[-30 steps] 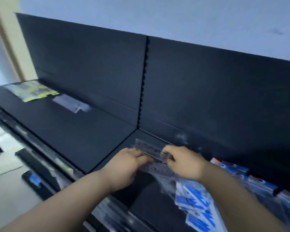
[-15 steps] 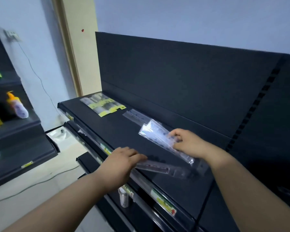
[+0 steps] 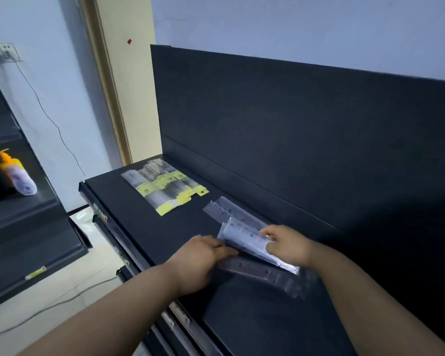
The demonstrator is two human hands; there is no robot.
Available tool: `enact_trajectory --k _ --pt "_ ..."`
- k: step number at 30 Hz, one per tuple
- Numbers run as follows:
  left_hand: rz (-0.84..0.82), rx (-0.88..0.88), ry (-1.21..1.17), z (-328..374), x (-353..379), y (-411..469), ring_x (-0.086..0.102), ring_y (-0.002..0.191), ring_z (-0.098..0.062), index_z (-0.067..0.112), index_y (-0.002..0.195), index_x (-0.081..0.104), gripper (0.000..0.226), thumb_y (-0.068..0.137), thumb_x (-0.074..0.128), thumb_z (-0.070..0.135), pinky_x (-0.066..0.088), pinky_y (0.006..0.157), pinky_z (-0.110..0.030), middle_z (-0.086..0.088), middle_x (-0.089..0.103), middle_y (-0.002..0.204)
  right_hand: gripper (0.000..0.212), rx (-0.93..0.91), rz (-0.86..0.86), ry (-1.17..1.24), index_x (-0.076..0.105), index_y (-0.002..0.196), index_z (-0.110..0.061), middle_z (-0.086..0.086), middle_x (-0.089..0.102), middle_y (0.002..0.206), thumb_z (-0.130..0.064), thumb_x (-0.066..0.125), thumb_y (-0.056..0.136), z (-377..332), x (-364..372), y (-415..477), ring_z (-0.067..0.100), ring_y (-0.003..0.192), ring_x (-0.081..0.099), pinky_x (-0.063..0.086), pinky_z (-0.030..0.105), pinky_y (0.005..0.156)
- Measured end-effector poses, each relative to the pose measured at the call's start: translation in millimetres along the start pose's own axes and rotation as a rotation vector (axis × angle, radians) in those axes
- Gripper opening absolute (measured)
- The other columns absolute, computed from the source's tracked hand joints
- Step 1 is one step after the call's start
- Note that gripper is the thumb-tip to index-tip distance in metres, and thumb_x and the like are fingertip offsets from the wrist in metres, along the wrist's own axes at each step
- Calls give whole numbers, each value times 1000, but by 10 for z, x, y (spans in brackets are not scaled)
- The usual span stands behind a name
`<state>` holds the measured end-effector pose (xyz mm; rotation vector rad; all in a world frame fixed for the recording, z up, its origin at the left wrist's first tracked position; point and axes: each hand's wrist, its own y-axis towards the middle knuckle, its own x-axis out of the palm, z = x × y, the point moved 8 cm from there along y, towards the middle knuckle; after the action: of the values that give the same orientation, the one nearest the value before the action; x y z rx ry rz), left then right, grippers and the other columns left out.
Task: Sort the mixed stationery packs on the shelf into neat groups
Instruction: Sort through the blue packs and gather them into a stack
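- since half a second ago the hands have drawn closer together, and the pale pack [image 3: 244, 237] now overlaps the near end of the clear pack [image 3: 229, 209] lying on the shelf [image 3: 139, 222].
- nearest, the left hand [image 3: 198, 258] lays its fingers over the left end of the dark pack [image 3: 252, 269], low over the shelf; the thumb is hidden, so i cannot tell its grip.
- just beyond, the right hand [image 3: 288, 244] pinches the pale pack near its middle, tilted above the dark one.
- further back the clear pack lies flat by the back panel.
- well apart, at the far left end, the yellow packs [image 3: 165, 188] sit fanned in one group.
- that yellow group looks done; the long-pack group seems barely begun, with two packs in hand to lay down. whatever waits off to the right is out of view.
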<state>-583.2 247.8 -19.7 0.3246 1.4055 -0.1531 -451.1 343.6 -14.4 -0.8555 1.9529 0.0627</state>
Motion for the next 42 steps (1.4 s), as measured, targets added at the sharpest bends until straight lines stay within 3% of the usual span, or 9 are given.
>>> enact_trajectory --k 6,10,14,17,23,32,34,37,42 --pt "-116 90 32 -484 52 405 41 128 -19 30 141 38 57 87 47 14 26 103 -27 0 48 138 51 93 41 131 37 143 -19 2 53 132 -16 46 93 -52 -9 590 14 116 51 38 23 99" --pt "-175 146 27 -868 213 674 38 129 -14 32 143 34 54 92 43 17 21 103 -22 5 47 138 57 180 247 -75 28 147 -22 4 32 151 -39 45 96 71 -92 829 23 137 33 30 39 112" --pt "-209 338 68 -1058 387 874 36 131 -16 30 144 31 59 88 43 15 19 104 -23 5 42 140 49 268 410 -71 38 142 -26 -3 36 148 -42 43 96 123 60 655 19 134 36 31 35 110" --pt "-90 524 -27 -1034 366 949 45 118 -14 30 130 46 52 79 43 30 23 100 -24 7 52 129 49 377 462 -155 33 142 -33 -11 32 149 -48 36 96 98 184 467 13 136 31 25 27 110" --pt "14 638 22 -686 468 1031 39 132 -14 25 139 38 52 97 22 50 18 108 -36 5 45 143 86 549 550 -153 18 147 -39 -14 12 157 -68 1 68 -10 414 124 6 145 5 9 24 108" --pt "-40 982 -62 1314 449 558 28 138 -15 14 143 32 62 97 9 50 15 109 -39 -1 39 147 69 913 702 -146 3 150 -35 -12 -3 159 -61 23 89 239 694 -1805 6 145 -11 -6 29 114" --pt "-50 1065 -83 1843 400 296 19 141 -14 15 145 26 65 97 4 52 8 112 -38 0 29 152 69 995 745 -116 3 149 -36 -12 -1 159 -61 24 88 267 810 -2366 6 145 -9 -5 29 114" --pt "-72 1176 -194 2666 366 -192 -18 140 -7 19 149 -4 75 85 -7 56 -16 115 -32 8 -13 153 78 1111 795 -90 5 149 -38 -13 1 159 -68 16 78 322 1097 -3254 6 146 -7 -2 29 115" --pt "-139 1210 -257 3899 526 -860 -18 142 -7 18 149 -8 86 72 -13 56 -18 113 -31 4 -12 158 66 1254 812 -73 4 149 -38 -14 -3 158 -52 38 94 369 1485 -4439 6 145 -9 1 32 117"
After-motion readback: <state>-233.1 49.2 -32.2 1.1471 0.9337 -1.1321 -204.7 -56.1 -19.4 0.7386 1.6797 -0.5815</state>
